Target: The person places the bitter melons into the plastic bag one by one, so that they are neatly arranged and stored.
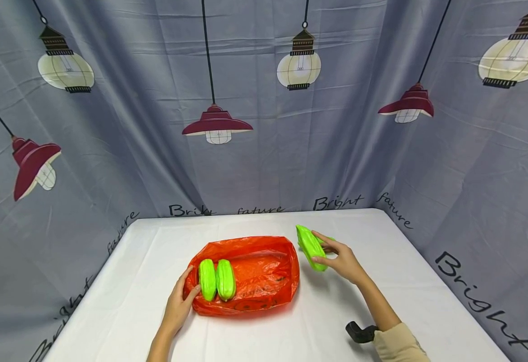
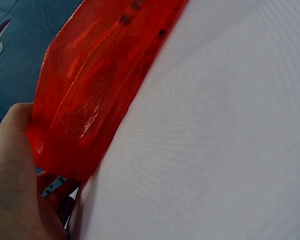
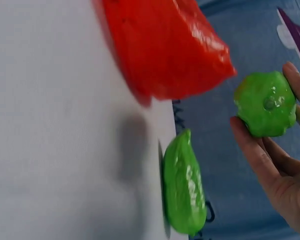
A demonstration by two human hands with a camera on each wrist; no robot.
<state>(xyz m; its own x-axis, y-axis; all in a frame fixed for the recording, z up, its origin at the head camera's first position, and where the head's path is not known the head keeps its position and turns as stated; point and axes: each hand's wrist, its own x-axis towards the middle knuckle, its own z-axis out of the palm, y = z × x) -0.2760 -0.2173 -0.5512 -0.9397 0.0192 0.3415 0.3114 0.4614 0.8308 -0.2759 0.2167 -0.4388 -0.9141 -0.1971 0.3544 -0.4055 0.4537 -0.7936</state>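
Note:
A red plastic bag [image 1: 268,301] lies spread wide on the white table, its mouth facing up. Inside its left part, two green ribbed gourds [image 1: 226,280] lie side by side. My left hand [image 1: 178,306] grips the bag's left edge between thumb and fingers; the left wrist view shows the red plastic [image 2: 85,100] against the thumb. To the right of the bag, my right hand [image 1: 342,261] holds another green ribbed gourd [image 1: 310,246] above the table, its rounded end [image 3: 266,104] facing the right wrist camera. One more green gourd [image 3: 183,187] lies on the table beyond, mostly hidden in the head view.
A black curved object [image 1: 360,332] shows beside the right sleeve [image 1: 399,344]. A grey-blue curtain [image 1: 254,166] with printed lamps and lettering hangs round the back and sides of the white table [image 1: 227,342].

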